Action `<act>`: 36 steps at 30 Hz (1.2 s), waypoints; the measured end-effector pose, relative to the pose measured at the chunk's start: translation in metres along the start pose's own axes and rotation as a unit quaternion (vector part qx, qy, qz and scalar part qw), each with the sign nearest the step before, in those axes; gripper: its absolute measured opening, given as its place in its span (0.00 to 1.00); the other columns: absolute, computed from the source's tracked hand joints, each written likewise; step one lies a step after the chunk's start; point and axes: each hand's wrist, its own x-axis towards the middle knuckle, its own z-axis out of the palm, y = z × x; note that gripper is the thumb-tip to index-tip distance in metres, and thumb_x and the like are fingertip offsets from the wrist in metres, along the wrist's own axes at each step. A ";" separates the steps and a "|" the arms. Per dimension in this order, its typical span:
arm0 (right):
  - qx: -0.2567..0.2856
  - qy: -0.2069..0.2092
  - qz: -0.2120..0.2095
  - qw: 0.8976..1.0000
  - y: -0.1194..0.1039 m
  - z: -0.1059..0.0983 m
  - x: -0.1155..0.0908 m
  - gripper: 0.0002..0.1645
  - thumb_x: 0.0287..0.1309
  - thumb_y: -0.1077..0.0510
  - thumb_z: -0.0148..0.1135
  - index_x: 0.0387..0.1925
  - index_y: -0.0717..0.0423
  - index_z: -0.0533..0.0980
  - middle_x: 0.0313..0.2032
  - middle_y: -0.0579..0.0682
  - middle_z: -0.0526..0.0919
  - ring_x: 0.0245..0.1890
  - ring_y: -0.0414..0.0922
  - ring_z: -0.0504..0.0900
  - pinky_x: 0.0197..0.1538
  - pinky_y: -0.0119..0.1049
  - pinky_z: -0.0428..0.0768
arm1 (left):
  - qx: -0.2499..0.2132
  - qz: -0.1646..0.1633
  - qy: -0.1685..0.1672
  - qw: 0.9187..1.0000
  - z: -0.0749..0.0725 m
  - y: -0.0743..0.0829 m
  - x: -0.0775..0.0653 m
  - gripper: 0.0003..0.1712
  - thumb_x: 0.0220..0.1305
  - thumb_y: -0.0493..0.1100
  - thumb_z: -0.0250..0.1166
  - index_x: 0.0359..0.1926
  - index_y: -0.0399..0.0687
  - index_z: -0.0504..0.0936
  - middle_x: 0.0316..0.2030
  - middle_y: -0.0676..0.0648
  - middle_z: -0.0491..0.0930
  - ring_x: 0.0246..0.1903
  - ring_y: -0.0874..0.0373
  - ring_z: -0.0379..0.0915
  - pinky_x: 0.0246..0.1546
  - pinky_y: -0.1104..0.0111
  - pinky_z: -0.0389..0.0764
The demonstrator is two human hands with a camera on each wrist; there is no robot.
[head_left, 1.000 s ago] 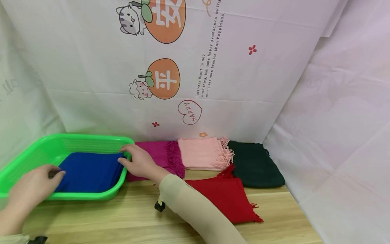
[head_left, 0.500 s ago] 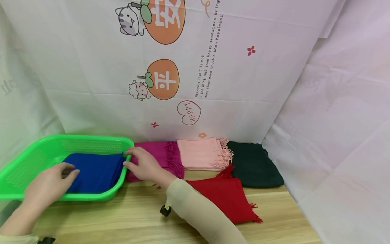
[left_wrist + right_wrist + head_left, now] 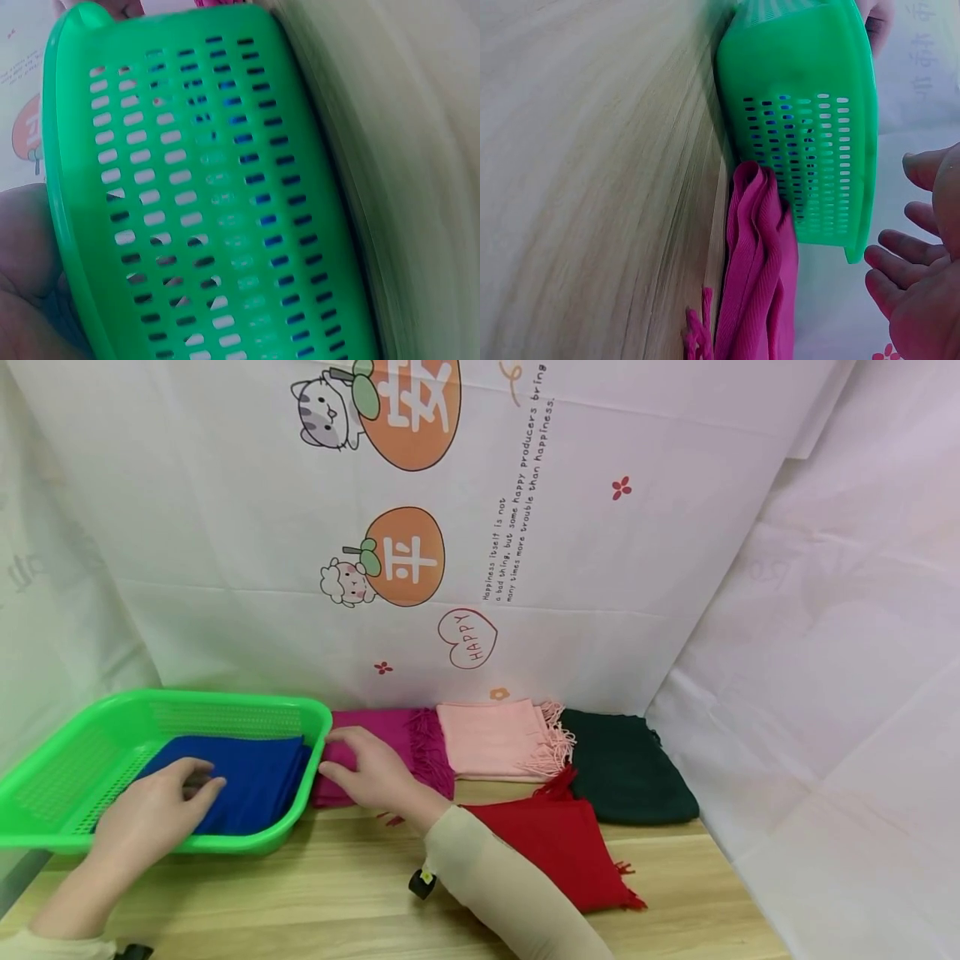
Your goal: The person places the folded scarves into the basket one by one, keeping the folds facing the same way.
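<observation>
Left hand (image 3: 150,814) is hovering over blue cloth (image 3: 247,777) in left green basket (image 3: 232,718); right hand (image 3: 372,770), over magenta cloth (image 3: 397,731); both grasping nothing.

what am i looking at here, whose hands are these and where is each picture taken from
There's no machine: these are a person's bare left hand and right hand. The wide view is from a head-worn camera looking forward and down; the tilted close-ups are from a camera on each wrist. On the wood-patterned table stands a green basket with a folded blue cloth inside. To its right lie a magenta cloth, pink cloth, dark green cloth and red cloth. One hand is over the basket, the other near its right edge; neither seems to hold anything.
</observation>
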 end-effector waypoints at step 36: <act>0.004 0.019 0.056 0.998 0.045 -0.043 -0.051 0.36 0.82 0.42 0.65 0.81 0.50 0.70 0.78 0.48 0.73 0.78 0.49 0.73 0.78 0.52 0.74 | -0.012 0.040 0.009 0.999 0.034 0.058 0.001 0.27 0.80 0.53 0.69 0.64 0.33 0.85 0.48 0.38 0.91 0.43 0.43 0.89 0.32 0.48 0.88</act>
